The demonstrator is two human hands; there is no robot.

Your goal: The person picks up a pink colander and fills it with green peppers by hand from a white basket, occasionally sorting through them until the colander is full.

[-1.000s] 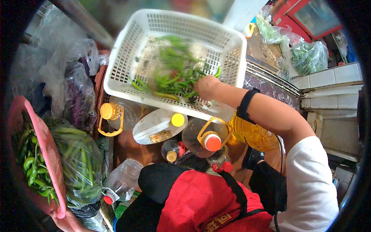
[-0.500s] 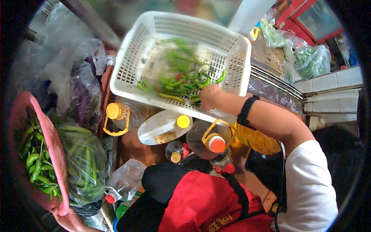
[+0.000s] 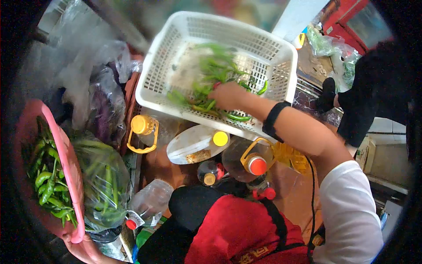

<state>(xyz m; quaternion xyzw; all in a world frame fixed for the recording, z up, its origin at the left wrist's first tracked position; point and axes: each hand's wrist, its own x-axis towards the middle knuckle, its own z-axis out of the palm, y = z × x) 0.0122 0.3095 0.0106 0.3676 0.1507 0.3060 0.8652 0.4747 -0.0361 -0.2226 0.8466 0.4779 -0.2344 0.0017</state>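
Right hand (image 3: pixel 228 94) curled among peppers (image 3: pixel 216 66), grip unclear
Left hand (image 3: pixel 83 248) clasps pink basket (image 3: pixel 72 174); white basket (image 3: pixel 248 38) on bottles (image 3: pixel 195 144) could tip

No text can be read; yellow characters (image 3: pixel 249 255) on the red apron (image 3: pixel 228 229) are cut off.

Below the basket lie a clear plastic jug with yellow cap and handle (image 3: pixel 143 125), a flat white jug with yellow cap (image 3: pixel 195 143) and a yellow oil bottle with red cap (image 3: pixel 257 166). Clear bag of long green pods (image 3: pixel 103 185) at left, dark-clothed person (image 3: pixel 373 88) at right.
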